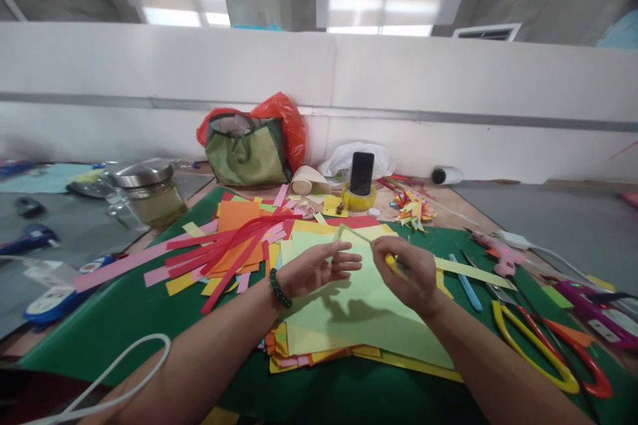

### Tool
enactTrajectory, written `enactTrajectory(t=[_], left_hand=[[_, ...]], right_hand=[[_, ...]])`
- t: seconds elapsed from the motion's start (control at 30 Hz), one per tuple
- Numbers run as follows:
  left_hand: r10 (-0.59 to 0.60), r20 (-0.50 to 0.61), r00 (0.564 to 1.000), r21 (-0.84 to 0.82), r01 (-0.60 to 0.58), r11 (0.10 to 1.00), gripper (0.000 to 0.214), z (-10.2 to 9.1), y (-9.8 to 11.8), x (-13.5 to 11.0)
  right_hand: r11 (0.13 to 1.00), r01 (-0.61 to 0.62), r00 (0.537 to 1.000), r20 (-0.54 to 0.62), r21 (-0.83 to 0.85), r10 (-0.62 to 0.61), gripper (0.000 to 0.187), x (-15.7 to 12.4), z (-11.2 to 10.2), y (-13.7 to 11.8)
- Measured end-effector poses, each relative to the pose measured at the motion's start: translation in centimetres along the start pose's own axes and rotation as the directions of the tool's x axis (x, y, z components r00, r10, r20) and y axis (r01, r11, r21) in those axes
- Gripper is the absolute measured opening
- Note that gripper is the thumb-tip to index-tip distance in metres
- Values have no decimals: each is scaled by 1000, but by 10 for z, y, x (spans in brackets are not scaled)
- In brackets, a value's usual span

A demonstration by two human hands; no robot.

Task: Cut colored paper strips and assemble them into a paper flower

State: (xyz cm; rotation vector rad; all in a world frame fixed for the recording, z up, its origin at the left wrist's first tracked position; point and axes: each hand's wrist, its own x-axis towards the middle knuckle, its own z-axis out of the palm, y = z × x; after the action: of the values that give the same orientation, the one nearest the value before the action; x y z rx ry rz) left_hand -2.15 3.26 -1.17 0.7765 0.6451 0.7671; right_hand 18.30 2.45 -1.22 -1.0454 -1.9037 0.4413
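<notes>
My left hand (319,269), with a dark green bead bracelet (280,289) at its wrist, is held above a stack of pale green paper (349,319). Its fingers are stretched out and apart. Closed in a pinch, my right hand (409,272) grips one end of a thin pale green paper strip (356,234). The strip bends near my left fingertips; I cannot tell whether they touch it. Something yellow (396,265) shows inside my right palm, mostly hidden by the fingers. Sheets in yellow and orange stick out beneath the green paper.
Red strips (234,246) and pink strips lie left on the green mat (124,332). Scissors (535,345) and a blue pen-like tool (466,282) lie right. Behind stand a phone (361,172) on yellow tape (359,200), a glass jar (149,196) and a green bag (246,153).
</notes>
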Motion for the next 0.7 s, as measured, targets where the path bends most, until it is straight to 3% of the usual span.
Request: enactTrajectory(t=[0.13,0.27,0.37,0.47,0.57,0.7], left_hand=[[47,51,998,-19,-46,999,41,4,-4,-2],[55,-21,998,-7,-55,998,32,4,-5,-2],[92,-50,995,79,-88,993,30,1,-5,0],[106,-56,993,157,-96,983,36,-2,-1,0],[126,-51,991,205,-113,972,43,-3,8,-3],[120,41,992,202,-126,971,49,-4,20,-9]], right_hand=[[963,245,964,138,-114,-229,10,0,6,-13],[964,261,940,240,-43,-244,13,-3,20,-21],[994,108,962,249,18,-109,9,-5,26,-23],[963,-223,960,209,154,189,30,-2,23,-24],[836,-488,840,394,250,373,44,7,7,-22],[794,-594,612,712,128,343,49,16,-20,-17]])
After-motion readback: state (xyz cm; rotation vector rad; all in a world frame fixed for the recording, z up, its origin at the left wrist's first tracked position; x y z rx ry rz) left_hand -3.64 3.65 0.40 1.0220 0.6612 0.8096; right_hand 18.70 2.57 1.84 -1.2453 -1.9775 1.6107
